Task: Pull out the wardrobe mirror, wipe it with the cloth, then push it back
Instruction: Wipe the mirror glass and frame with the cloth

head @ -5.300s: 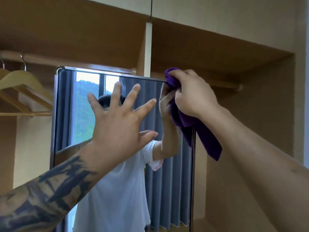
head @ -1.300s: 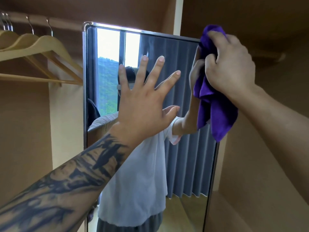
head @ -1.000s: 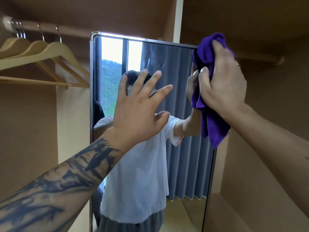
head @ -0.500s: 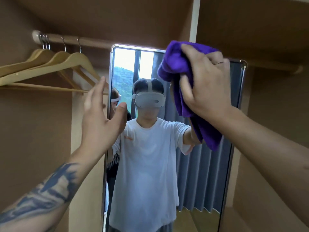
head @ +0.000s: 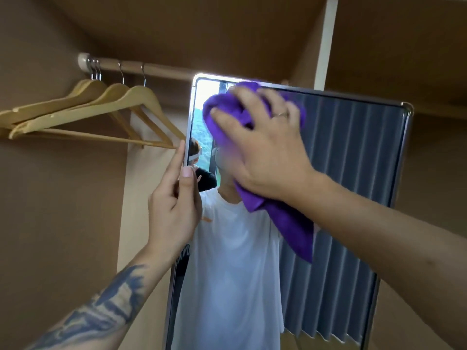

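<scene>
Since half a second ago: cloth (head: 255,109) shifting left across the upper glass, left hand (head: 174,205) closing in on the frame edge. Right hand (head: 262,147) pressing the bunched purple cloth flat against the mirror (head: 353,160) near its top left corner, fingers spread and curling over the fabric, loose tail hanging below the wrist. Left hand pinching the mirror's left edge, thumb in front, fingers behind. Mirror standing pulled out from the wardrobe, right of the wooden hangers (head: 83,109) on the rail (head: 161,70).
</scene>
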The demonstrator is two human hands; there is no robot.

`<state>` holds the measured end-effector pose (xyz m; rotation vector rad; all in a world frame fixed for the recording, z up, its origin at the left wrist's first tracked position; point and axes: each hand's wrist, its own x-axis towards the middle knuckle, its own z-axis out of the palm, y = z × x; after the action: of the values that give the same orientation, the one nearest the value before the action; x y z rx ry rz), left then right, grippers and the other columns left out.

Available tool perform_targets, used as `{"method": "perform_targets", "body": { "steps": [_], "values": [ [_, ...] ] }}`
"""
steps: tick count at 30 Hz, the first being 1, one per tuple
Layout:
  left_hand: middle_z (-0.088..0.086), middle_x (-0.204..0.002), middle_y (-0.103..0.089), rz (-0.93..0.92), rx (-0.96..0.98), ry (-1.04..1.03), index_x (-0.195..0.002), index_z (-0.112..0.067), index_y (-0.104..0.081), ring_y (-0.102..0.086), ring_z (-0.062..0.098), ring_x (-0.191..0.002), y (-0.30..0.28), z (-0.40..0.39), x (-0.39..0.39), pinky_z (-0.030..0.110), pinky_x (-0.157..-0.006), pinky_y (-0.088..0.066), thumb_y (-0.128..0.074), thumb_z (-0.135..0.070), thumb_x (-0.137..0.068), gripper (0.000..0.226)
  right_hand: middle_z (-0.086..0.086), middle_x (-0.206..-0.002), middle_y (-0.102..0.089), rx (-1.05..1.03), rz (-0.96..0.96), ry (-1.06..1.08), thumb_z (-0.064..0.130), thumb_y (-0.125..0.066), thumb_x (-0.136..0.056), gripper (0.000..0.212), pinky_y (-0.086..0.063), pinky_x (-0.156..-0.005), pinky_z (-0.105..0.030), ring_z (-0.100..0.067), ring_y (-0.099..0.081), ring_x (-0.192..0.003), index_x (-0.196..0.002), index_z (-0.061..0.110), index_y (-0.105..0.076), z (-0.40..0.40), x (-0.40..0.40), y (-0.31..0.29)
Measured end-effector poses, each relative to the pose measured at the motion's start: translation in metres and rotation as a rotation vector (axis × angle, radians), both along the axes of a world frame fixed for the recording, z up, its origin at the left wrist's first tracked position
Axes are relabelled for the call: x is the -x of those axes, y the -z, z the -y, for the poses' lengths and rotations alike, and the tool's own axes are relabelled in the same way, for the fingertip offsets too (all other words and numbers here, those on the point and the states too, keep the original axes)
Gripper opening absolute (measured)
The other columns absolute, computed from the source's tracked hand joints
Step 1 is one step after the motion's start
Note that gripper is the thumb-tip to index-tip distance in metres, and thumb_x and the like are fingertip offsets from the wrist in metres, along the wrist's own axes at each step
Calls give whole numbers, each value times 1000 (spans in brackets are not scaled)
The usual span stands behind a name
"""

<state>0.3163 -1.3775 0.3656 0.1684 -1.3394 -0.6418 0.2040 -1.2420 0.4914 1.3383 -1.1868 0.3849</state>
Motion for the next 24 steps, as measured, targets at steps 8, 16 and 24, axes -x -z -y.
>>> {"method": "perform_targets", "body": {
  "steps": [8, 16, 24],
  "values": [
    [-7, -64, -56, -39, 2, 92, -152, -53, -49, -52, 22, -56, 4, 0, 2, 32, -64, -46, -47, -48, -109, 44, -20, -136, -54, 70, -129, 126, 36, -53, -95, 49, -41, -76, -45, -42, -55, -106, -143, 25, -55, 3, -12, -55],
    [24, -116, -71, -64, 11, 124, -152, -46, -54, -73, 44, -103, 1, -12, -2, 61, -85, -60, -49, -49, -110, 42, -16, -137, -54, -205, -473, 148, 49, -41, -100, 57, -37, -73, -42, -37, -55, -102, -150, 23, -47, -6, -6, -17],
    [4, -92, -78, -66, 13, 59, -149, -57, -51, -71, 28, -76, 4, -13, -5, 42, -67, -58, -48, -51, -109, 40, -21, -131, -61, -89, -336, 6, 39, -56, -97, 48, -46, -71, -44, -42, -59, -94, -140, 19, -62, -27, 23, -9]
  ]
}}
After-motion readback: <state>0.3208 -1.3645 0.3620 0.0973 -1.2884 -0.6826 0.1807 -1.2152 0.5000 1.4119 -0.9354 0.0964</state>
